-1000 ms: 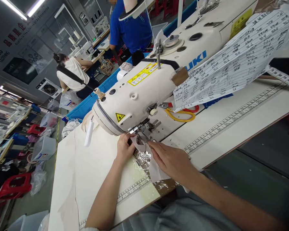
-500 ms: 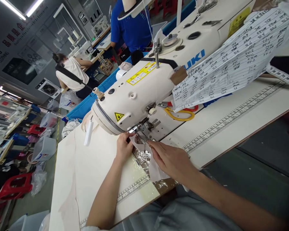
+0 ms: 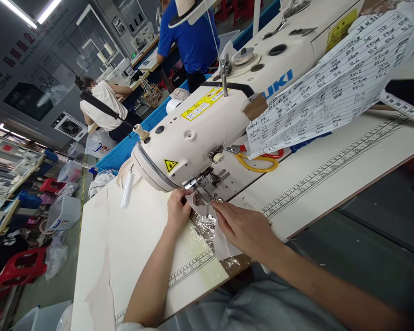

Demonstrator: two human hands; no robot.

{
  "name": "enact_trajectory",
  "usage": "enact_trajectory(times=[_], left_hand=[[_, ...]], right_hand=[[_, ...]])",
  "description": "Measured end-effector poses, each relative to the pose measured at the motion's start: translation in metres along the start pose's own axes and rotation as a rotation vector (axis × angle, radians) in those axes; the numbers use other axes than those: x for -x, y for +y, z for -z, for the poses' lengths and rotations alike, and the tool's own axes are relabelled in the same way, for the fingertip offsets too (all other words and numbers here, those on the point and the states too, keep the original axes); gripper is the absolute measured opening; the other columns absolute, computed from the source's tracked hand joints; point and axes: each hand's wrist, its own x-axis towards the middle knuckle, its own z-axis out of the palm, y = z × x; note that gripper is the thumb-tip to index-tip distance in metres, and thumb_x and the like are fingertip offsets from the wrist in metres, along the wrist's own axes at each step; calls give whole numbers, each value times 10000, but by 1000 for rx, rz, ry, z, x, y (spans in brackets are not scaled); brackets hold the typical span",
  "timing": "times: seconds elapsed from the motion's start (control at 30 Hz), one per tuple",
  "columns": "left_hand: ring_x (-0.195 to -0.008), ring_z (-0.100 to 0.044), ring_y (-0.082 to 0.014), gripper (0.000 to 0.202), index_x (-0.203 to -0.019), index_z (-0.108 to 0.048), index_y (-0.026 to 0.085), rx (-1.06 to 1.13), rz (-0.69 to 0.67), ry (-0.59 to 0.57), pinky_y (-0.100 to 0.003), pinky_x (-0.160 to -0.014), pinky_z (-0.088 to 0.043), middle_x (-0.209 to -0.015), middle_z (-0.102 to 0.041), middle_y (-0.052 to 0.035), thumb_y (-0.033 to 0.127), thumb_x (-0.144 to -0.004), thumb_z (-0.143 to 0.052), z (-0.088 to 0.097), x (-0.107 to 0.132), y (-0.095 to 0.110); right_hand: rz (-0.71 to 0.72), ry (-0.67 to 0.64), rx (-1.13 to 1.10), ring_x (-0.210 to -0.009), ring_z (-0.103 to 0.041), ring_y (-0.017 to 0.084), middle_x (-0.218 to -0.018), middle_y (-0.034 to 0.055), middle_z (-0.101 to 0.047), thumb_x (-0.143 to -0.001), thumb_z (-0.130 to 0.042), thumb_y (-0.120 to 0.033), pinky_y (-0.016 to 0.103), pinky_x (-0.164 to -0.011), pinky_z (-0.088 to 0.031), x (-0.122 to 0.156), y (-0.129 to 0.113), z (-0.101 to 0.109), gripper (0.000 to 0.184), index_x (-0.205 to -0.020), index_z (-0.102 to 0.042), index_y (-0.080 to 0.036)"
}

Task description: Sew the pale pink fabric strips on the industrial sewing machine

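Note:
A white sewing machine point(image 3: 189, 138) stands tilted across the view. Close to its presser foot point(image 3: 191, 184), my left hand point(image 3: 178, 209) pinches the edge of a pale piece of fabric point(image 3: 224, 243). My right hand point(image 3: 243, 230) is closed, its fingertips at the same fabric just right of the needle area; part of the cloth hangs below this hand. A slim grey metal piece point(image 3: 204, 195) lies between the fingertips and the foot, and I cannot tell whether it is held. The stitching point is mostly hidden.
Shiny tape point(image 3: 205, 225) covers part of the table point(image 3: 138, 239), which has printed rulers. Yellow-handled scissors point(image 3: 257, 163) lie behind the machine head. A handwritten sheet point(image 3: 331, 87) hangs over the right side. Two people point(image 3: 189, 41) are farther back, beyond a blue fabric trough point(image 3: 115, 154).
My hands and the fabric stay nearly in place at the presser foot. The person in blue in the background has shifted posture slightly.

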Motion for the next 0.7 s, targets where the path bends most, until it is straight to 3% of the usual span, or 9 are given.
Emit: enact_trajectory(times=[0.13,0.37,0.5,0.6,0.7], left_hand=[[-806,-655,-197,157,-819,-658,200,-40,-55,-5,-309,-717,-522,-848,-698,-54,326,-907,-629,1,0,-1],[-845,-653,-177,101,-909,-644,196,-184,-357,-2,-308,-739,-546,-904,-677,-60,205,-952,-553,2,0,-5],[-909,-649,-187,157,-956,-663,196,-241,-355,-88,-337,-793,-564,-973,-665,-74,160,-943,-511,6,2,-2],[-934,-643,-201,147,-937,-689,186,-204,-321,-171,-355,-814,-570,-976,-662,-83,177,-926,-543,14,2,6],[-952,-628,-219,148,-959,-709,166,-201,-343,-279,-376,-837,-572,-997,-658,-103,262,-924,-602,24,0,17]], right_hand=[[-19,-42,25,-672,-685,150,-884,55,-752,-997,-433,-157,266,-494,-375,0,0,0,241,-1122,-638,-139],[-18,-201,95,-759,-708,178,-984,90,-752,-989,-393,-148,276,-529,-447,-2,-1,0,315,-1206,-620,-123],[-48,-120,59,-693,-704,188,-925,100,-759,-1000,-353,-173,284,-509,-448,2,-3,7,333,-1177,-627,-103],[-120,-125,-153,-583,-672,180,-792,43,-743,-994,-355,-206,278,-464,-418,19,-1,24,291,-1071,-633,-166],[-239,-298,-534,-606,-673,170,-735,-4,-711,-982,-385,-252,248,-537,-481,50,5,46,242,-1048,-617,-230]])
